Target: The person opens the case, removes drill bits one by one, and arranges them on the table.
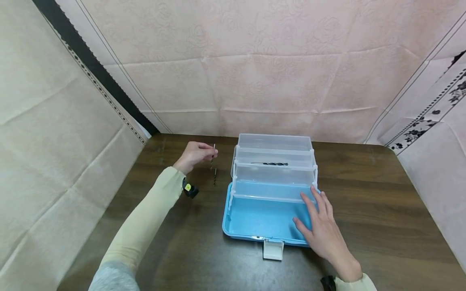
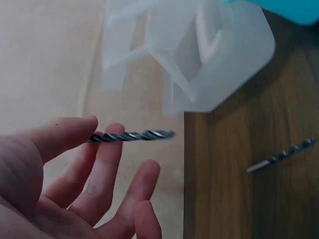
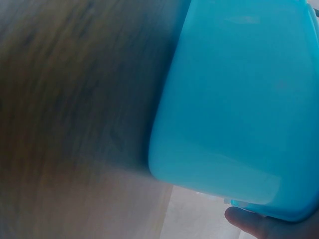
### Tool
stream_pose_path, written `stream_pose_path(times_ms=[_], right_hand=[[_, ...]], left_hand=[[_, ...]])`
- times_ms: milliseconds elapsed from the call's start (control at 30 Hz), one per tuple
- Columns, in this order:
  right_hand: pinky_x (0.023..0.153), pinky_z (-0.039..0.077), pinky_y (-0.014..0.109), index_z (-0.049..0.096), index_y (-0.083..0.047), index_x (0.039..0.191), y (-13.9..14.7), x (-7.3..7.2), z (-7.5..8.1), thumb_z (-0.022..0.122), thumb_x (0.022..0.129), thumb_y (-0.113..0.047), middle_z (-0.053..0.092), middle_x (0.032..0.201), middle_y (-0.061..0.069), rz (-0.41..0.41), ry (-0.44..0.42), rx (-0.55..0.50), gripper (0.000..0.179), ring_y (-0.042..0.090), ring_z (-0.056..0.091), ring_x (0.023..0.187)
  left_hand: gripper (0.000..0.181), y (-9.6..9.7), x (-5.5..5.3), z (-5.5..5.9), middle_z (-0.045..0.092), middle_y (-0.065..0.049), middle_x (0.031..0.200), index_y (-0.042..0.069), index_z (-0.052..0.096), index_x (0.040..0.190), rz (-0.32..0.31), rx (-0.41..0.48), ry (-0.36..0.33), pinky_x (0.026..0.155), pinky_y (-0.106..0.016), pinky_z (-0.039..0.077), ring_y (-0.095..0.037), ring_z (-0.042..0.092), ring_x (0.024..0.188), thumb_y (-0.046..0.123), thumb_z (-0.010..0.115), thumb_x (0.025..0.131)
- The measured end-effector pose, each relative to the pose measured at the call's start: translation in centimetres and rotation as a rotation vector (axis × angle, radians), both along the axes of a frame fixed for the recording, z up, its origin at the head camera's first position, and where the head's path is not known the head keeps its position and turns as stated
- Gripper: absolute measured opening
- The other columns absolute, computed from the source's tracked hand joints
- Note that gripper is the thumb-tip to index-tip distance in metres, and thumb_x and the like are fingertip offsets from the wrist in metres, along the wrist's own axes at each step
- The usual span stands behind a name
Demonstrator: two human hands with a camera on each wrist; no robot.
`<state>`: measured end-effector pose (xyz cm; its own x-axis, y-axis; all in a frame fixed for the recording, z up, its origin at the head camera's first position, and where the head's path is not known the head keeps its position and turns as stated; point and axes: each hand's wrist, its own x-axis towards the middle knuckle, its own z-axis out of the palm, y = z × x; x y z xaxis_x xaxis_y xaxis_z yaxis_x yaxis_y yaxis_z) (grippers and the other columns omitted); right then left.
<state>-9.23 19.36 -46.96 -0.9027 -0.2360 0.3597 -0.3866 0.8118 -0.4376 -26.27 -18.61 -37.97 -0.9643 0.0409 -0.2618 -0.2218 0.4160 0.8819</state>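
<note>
L hand (image 1: 194,155) pinching drill bit (image 2: 145,135), R hand (image 1: 323,231) on blue box (image 1: 255,216)

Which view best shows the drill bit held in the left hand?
The left wrist view: the bit appears large there, its spiral flutes visible, though one end is hidden behind the thumb. The head view shows it only as a thin sliver in the left hand. The right wrist view doesn't show it.
</note>
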Motion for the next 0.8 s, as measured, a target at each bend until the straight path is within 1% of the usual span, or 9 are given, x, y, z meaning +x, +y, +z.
stream_pose_path(times_ms=[133, 233, 400, 500, 667, 800], right_hand=[[0.082, 0.037, 0.065, 0.036, -0.011, 0.141, 0.0, 0.0, 0.0, 0.072, 0.08, -0.027, 0.014, 0.152, 0.013, -0.003, -0.001, 0.004, 0.072, 0.04, 0.009, 0.136], [0.083, 0.037, 0.065, 0.036, -0.011, 0.141, 0.0, 0.0, 0.0, 0.072, 0.08, -0.027, 0.014, 0.152, 0.013, -0.002, 0.005, 0.005, 0.072, 0.04, 0.01, 0.135], [0.083, 0.037, 0.065, 0.036, -0.011, 0.141, 0.0, -0.1, 0.0, 0.072, 0.08, -0.027, 0.014, 0.152, 0.013, -0.001, 0.006, 0.004, 0.073, 0.04, 0.01, 0.135], [0.083, 0.037, 0.065, 0.036, -0.011, 0.141, 0.0, -0.1, 0.0, 0.072, 0.08, -0.027, 0.014, 0.152, 0.012, -0.002, 0.004, 0.002, 0.073, 0.04, 0.01, 0.135], [0.083, 0.037, 0.065, 0.036, -0.011, 0.141, 0.0, -0.1, -0.1, 0.072, 0.08, -0.027, 0.014, 0.152, 0.013, 0.0, 0.006, 0.001, 0.072, 0.04, 0.01, 0.135], [0.082, 0.037, 0.064, 0.036, -0.011, 0.141, 0.0, 0.0, -0.1, 0.072, 0.08, -0.027, 0.014, 0.151, 0.013, -0.002, 0.005, 0.003, 0.072, 0.04, 0.01, 0.135]], left_hand=[[0.026, -0.5, 0.0, -0.4, 0.067, -0.009, 0.099, 0.007, 0.068, 0.099, -0.003, -0.009, -0.017, 0.09, -0.046, 0.041, -0.035, 0.059, 0.1, 0.028, 0.071, 0.083], [0.028, -0.9, 0.0, -0.7, 0.066, -0.011, 0.102, 0.006, 0.067, 0.1, -0.002, -0.022, -0.024, 0.092, -0.049, 0.04, -0.034, 0.06, 0.098, 0.027, 0.071, 0.083], [0.029, -1.3, 0.0, -1.0, 0.065, -0.015, 0.107, 0.005, 0.066, 0.104, -0.003, -0.054, -0.042, 0.092, -0.05, 0.039, -0.035, 0.059, 0.101, 0.026, 0.07, 0.084], [0.028, -1.4, 0.1, -1.1, 0.065, -0.015, 0.108, 0.004, 0.066, 0.105, -0.012, -0.081, -0.045, 0.092, -0.049, 0.04, -0.035, 0.059, 0.102, 0.024, 0.069, 0.085], [0.026, -1.6, 0.1, -1.5, 0.064, -0.017, 0.107, 0.002, 0.066, 0.105, -0.008, -0.098, -0.045, 0.093, -0.05, 0.039, -0.034, 0.06, 0.1, 0.019, 0.068, 0.086], [0.026, -1.7, 0.1, -1.9, 0.065, -0.016, 0.105, 0.002, 0.067, 0.105, -0.009, -0.145, -0.038, 0.096, -0.049, 0.036, -0.033, 0.061, 0.098, 0.019, 0.068, 0.086]])
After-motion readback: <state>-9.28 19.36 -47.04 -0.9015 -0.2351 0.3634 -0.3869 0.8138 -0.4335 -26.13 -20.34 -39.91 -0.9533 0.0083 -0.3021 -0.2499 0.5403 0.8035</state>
